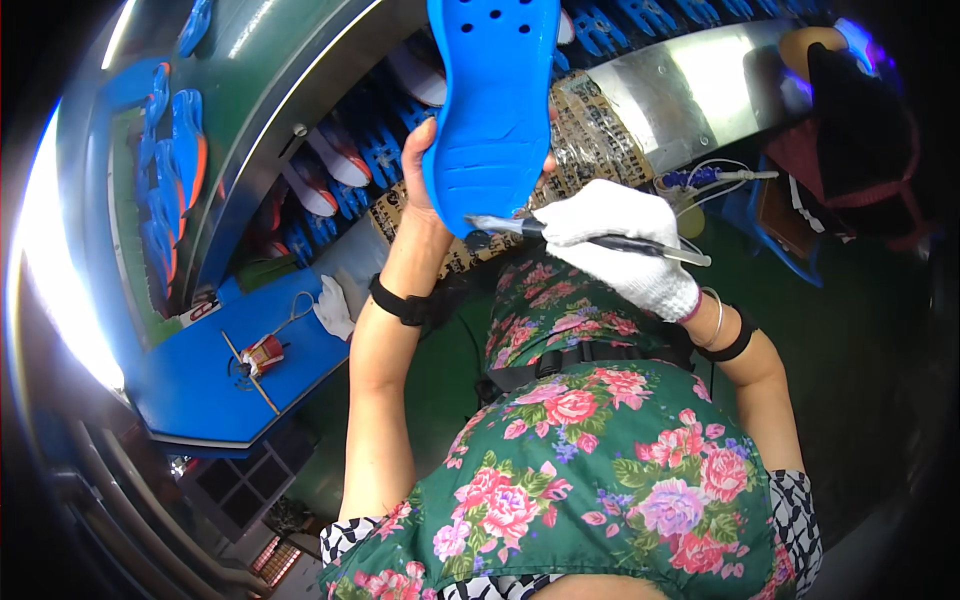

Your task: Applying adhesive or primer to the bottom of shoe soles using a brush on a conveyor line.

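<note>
Nearest, green floral apron (600,480) over the person's front, patterned sleeves at both elbows; black band (398,301) on the left wrist, another black band (735,338) plus a thin bracelet (714,318) on the right. Right hand (622,245) wears a white knit glove, fingers clamped around a slim brush (525,228), handle slanting out past the glove to the right, bristle end at the near end of the blue sole (495,125); contact looks likely, exact touch hard to tell. Left hand (420,170) is bare, fingers clamped on the same sole: thumb on its left edge, fingertips showing at the right edge. Sole is held up in front of the body, long side pointing away, ridged lines across the near half, small round holes at the far end, top cut by the frame. Left of the left forearm, blue tabletop (185,390) carrying a loose white glove (334,308) and a red container (262,355) with a thin stick across it. Beyond the sole, brown printed wrapping (600,125) covers part of a shiny metal surface (690,95); purple-blue coiled hose (690,178) at its right. Farther, light shoe pieces (345,160) among blue clips (378,158); blue-and-orange soles (187,145) at far left.
</note>
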A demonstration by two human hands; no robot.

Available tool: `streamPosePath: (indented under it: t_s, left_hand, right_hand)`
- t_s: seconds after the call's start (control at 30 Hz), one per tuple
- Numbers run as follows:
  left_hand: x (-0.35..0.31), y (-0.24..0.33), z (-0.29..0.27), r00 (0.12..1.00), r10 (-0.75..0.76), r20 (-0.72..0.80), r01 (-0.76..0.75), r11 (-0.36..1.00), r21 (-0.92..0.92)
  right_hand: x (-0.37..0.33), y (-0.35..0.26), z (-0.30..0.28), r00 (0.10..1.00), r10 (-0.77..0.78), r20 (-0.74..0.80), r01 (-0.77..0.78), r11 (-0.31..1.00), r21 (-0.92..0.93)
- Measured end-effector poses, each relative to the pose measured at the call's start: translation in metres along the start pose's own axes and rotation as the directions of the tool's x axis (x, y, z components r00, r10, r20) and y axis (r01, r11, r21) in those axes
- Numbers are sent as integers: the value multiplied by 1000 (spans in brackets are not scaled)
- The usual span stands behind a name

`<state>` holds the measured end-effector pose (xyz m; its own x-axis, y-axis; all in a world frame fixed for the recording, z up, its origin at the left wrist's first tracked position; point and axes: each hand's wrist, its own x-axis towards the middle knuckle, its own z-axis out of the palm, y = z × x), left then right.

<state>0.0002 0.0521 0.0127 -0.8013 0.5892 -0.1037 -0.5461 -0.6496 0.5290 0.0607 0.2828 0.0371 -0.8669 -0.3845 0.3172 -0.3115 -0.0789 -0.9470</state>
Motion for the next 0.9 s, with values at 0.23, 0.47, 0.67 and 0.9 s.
streamPosePath:
  t_s: [0.23, 0.47, 0.67, 0.9]
  left_hand:
    - [-22, -37, -9, 949, -37, -314, -57, 957, -284]
    - [-33, -58, 3, 998, -7, -57, -11, 953, -304]
    - [-57, -18, 24, 959, 245, -144, -266, 952, -149]
    - [-42, 121, 10, 873, 364, 326, -260, 911, -320]
  right_hand:
    - [16, 0, -20, 991, 134, -14, -133, 989, 63]
    - [71, -6, -33, 905, -425, -6, 353, 759, -547]
    - [44, -22, -30, 998, 41, 46, -51, 970, 238]
    - [32, 4, -31, 894, 352, -279, -151, 820, 551]
